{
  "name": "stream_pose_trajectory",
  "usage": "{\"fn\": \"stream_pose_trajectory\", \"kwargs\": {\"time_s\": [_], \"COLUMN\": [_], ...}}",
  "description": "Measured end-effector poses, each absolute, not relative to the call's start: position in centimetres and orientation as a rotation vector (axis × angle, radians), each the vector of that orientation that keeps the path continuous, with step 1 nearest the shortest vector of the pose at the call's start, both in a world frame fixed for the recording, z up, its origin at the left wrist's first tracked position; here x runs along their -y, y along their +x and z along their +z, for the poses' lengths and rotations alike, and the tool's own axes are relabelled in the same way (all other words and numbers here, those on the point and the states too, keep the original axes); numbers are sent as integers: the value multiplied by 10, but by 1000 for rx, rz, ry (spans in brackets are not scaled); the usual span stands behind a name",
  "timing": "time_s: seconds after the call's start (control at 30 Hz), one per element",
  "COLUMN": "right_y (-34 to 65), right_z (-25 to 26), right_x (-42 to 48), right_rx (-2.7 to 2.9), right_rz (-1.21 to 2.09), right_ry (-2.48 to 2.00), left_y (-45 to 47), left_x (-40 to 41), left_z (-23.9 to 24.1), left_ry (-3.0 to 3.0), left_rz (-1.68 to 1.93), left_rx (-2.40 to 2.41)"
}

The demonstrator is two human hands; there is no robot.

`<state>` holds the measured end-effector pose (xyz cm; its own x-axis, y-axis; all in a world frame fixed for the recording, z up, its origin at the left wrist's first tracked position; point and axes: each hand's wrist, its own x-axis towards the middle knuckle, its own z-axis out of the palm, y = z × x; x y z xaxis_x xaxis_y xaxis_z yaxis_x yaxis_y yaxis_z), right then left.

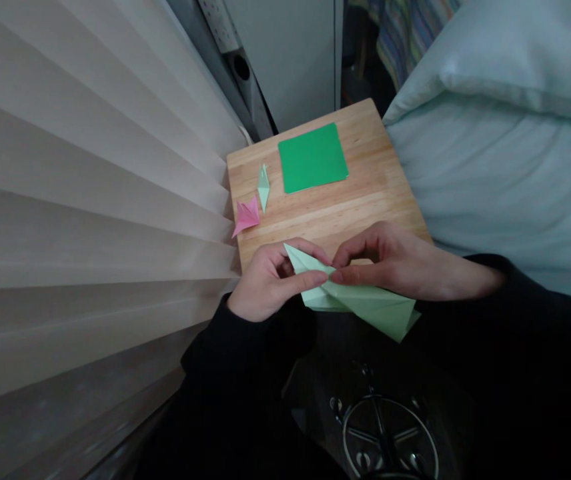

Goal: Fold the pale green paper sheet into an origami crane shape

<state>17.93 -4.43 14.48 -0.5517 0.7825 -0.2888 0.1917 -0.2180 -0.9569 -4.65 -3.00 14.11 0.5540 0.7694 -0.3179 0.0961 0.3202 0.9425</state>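
Observation:
A light green sheet of origami paper (380, 310), partly folded with several creases, is held in front of me at the near edge of the small table. My left hand (278, 277) pinches it from the left, thumb on top and fingers behind, beside a pointed flap. Close against the left thumb, my right hand (390, 263) pinches the upper edge between thumb and index finger. The wider end of the paper hangs below the right hand. Farther back lie a small pale green folded piece (264, 188) and a pink folded paper figure (247, 215).
A stack of green paper (313, 159) lies on the wooden tabletop (365, 200). A pleated curtain (115, 220) borders the left, and a bed with pale bedding (490, 173) the right. Below is a wheeled chair base (390, 433).

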Motion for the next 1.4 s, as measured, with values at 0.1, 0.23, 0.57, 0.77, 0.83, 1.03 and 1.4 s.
{"fn": "stream_pose_trajectory", "kwargs": {"time_s": [0.1,0.23,0.57,0.77,0.83,1.03,1.4], "right_y": [180,177,175,174,174,173,168], "right_z": [145,142,137,141,141,139,128], "right_x": [44,45,47,46,46,47,47], "right_rx": [1645,1622,1618,1595,1598,1579,1466], "right_rz": [1822,1713,1523,1532,1536,1578,1578], "right_ry": [-1153,-1195,-1295,-1328,-1337,-1300,-1233], "left_y": [-46,-46,-44,-43,-43,-43,-32], "left_x": [30,28,26,26,26,26,31], "left_z": [141,139,137,140,141,144,111], "left_ry": [1223,1271,1370,1366,1360,1341,1079], "left_rz": [525,591,664,632,622,580,755], "left_rx": [-951,-1013,-1046,-1055,-1054,-1037,-1075]}}
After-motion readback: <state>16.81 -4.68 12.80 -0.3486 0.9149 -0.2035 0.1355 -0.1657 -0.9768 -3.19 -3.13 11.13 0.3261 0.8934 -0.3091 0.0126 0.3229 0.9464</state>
